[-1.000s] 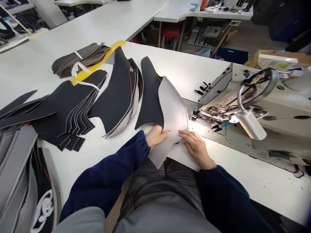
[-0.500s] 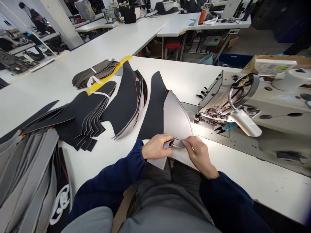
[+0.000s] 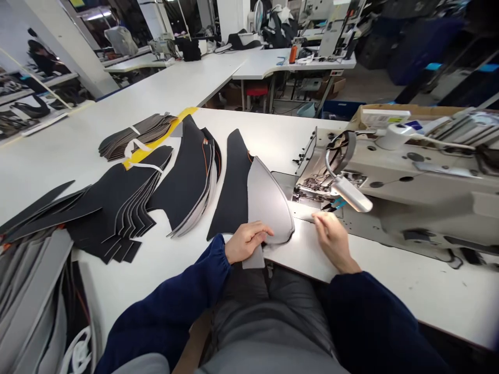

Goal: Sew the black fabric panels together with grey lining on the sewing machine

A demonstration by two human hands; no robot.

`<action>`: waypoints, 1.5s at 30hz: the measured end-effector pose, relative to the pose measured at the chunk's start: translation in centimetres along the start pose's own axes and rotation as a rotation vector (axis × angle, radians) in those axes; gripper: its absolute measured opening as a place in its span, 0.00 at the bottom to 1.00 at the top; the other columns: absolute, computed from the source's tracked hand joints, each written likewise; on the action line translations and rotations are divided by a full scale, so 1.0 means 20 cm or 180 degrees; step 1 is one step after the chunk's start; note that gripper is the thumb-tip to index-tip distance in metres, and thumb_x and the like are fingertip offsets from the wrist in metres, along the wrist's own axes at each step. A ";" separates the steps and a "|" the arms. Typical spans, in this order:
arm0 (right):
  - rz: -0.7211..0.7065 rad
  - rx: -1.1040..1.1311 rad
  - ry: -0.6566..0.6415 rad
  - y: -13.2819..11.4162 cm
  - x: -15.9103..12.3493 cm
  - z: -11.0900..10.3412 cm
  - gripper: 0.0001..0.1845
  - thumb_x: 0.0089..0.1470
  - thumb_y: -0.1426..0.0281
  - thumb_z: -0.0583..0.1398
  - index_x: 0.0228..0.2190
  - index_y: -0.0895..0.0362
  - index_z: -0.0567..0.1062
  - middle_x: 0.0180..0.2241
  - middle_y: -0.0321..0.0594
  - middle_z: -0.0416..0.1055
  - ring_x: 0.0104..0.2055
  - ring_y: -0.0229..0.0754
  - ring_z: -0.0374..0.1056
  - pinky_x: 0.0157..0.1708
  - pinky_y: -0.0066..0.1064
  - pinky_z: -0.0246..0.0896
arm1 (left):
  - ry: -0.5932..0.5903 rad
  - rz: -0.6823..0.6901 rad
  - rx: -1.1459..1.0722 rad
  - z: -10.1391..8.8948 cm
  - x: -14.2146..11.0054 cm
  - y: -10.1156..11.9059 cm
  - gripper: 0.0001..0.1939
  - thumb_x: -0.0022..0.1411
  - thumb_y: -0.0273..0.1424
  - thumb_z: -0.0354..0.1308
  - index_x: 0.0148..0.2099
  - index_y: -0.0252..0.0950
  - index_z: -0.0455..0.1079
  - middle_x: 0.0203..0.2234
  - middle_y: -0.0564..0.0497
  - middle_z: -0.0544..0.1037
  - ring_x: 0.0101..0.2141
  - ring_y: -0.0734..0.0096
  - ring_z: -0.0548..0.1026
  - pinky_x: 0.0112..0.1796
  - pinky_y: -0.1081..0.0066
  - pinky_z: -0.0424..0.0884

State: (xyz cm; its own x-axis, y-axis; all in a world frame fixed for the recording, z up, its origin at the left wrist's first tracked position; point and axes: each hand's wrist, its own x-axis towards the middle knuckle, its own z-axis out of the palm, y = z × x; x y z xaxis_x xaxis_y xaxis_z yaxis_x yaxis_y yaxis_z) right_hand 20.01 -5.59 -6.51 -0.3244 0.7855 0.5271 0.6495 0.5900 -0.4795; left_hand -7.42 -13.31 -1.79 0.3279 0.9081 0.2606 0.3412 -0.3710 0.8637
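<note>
Right hand (image 3: 333, 240) has come off the grey piece (image 3: 268, 200), left hand (image 3: 247, 241) is still on it

Half a second ago both hands were at the bottom edge of the grey piece; now the right one's over by the machine. The grey piece is lying flat on the table (image 3: 382, 278), pale side up, partly over the black piece (image 3: 230, 192), with a bit of orange thread (image 3: 250, 155) at the top where they meet. Its narrow tail seems to poke past the table's front edge.

Left hand is curled over the lower end, index finger reaching onto the grey. Can't tell if the thumb's actually pinching it. Right fingertips are pressed together near the machine bed (image 3: 304, 212); can't see whether there's a thread in them.

My take: keep the left hand light but steady so the two layers don't slide, and smooth that lower curve without stretching it. I'd keep the tail from folding under, too. Watch the right knuckles around the snips (image 3: 338, 203), they're close by, under the lamp (image 3: 353, 194) on the sewing machine (image 3: 440, 187). The finished-looking stack (image 3: 183, 176) to the left is well clear of the hands.
</note>
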 end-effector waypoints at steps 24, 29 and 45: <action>-0.0305 -0.0202 -0.1641 -0.33 0.18 -0.43 0.20 0.66 0.63 0.46 0.57 0.50 0.61 0.40 0.42 0.72 0.35 0.42 0.70 0.32 0.29 0.63 | -0.0854 -0.0456 -0.0612 -0.12 0.27 0.19 0.07 0.54 0.27 0.61 0.36 0.29 0.75 0.31 0.48 0.76 0.32 0.71 0.72 0.38 0.73 0.66; -0.1299 -0.0946 -0.1512 -0.47 0.31 -0.45 0.22 0.64 0.54 0.47 0.45 0.54 0.71 0.30 0.40 0.69 0.23 0.38 0.63 0.19 0.30 0.47 | -0.1009 -0.0464 -0.0901 -0.11 0.29 0.16 0.08 0.53 0.29 0.64 0.35 0.30 0.75 0.30 0.50 0.76 0.33 0.72 0.71 0.37 0.74 0.65; -0.2098 -0.0970 -0.1576 -0.52 0.34 -0.39 0.22 0.64 0.54 0.49 0.31 0.57 0.72 0.23 0.36 0.64 0.22 0.36 0.58 0.22 0.32 0.37 | -0.1843 -0.0555 -0.1395 -0.11 0.30 0.10 0.07 0.57 0.25 0.61 0.38 0.29 0.75 0.30 0.51 0.76 0.32 0.74 0.71 0.39 0.75 0.66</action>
State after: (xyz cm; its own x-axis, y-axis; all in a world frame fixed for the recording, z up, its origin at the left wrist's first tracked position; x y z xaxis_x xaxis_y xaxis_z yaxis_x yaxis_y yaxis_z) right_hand 16.49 -7.90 7.52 -0.9133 0.3348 0.2320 0.3571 0.9321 0.0607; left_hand -6.76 -8.22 2.35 0.7540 0.6541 -0.0603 0.0881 -0.0097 0.9961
